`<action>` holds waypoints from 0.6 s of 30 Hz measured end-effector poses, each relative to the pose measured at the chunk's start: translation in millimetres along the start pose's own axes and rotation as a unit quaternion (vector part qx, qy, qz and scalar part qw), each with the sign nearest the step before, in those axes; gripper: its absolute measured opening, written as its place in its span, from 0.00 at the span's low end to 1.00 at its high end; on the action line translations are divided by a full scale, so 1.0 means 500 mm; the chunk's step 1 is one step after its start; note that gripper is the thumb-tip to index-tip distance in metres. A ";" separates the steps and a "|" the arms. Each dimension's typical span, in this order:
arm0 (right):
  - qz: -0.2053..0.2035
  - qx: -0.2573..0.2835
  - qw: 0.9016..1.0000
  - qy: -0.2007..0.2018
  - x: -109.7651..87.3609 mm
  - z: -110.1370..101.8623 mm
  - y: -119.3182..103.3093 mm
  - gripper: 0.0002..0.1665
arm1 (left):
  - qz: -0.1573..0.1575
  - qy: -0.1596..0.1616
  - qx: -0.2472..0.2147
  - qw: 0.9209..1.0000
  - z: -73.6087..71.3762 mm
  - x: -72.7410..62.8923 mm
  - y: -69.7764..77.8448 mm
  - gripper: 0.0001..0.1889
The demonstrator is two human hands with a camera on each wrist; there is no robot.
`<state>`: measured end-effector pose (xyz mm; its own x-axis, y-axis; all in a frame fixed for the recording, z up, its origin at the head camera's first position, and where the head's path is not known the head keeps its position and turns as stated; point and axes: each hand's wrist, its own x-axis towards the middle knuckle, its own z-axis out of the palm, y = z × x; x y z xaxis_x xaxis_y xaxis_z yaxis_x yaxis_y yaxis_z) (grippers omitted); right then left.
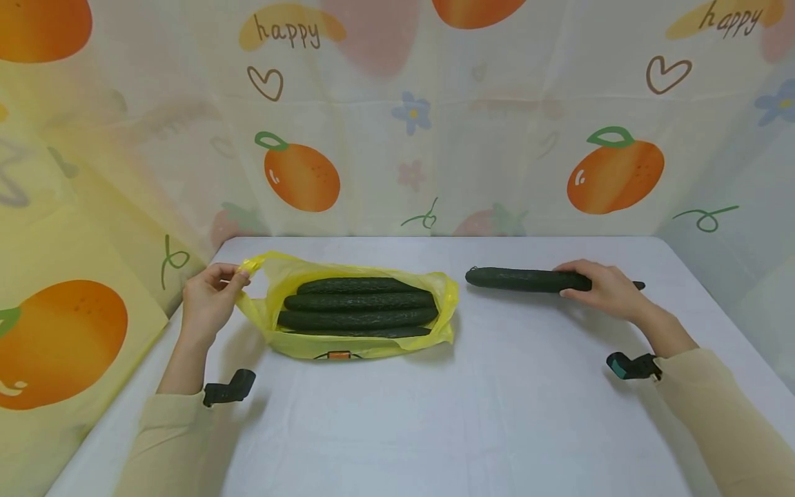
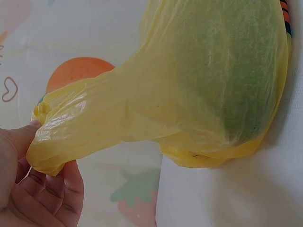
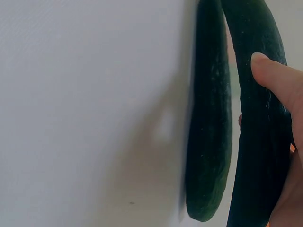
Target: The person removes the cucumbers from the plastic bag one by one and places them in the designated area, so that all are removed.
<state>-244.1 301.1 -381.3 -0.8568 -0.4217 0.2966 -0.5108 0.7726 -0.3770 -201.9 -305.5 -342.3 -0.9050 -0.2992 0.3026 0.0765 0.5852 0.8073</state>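
Observation:
My left hand (image 1: 208, 304) pinches one handle of a yellow plastic bag (image 1: 373, 349), pulling it out to the left. Inside the bag's wide mouth lie several dark green cucumbers (image 1: 360, 301), side by side; in the left wrist view they show green through the thin plastic (image 2: 118, 104). To the right of the bag, my right hand (image 1: 605, 290) grips a cucumber (image 1: 515, 279), thumb on the near side. In the right wrist view, another cucumber (image 3: 208, 118) rests on the table beside the held cucumber (image 3: 260, 132), largely hidden behind it in the head view.
A white cloth covers the table (image 1: 404, 428). Behind and at the sides hangs a curtain (image 1: 373, 90) printed with oranges, hearts and flowers. Each wrist wears a small black camera mount, such as the left mount (image 1: 230, 388).

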 end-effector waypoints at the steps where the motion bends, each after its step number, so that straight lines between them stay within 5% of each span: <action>1: -0.002 -0.003 1.000 -0.002 -0.001 0.001 0.001 0.23 | 0.000 0.000 0.001 1.000 0.000 0.000 0.000 0.14; 18: 0.025 0.001 0.999 -0.044 -0.014 0.008 0.021 0.24 | -0.011 -0.004 0.012 1.000 0.001 -0.001 -0.001 0.15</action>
<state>-243.7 310.2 -391.0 -0.8837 -0.4234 0.1994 -0.4679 0.7924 -0.3913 -201.7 -305.3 -343.3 -0.9096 -0.3063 0.2806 0.0461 0.5970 0.8009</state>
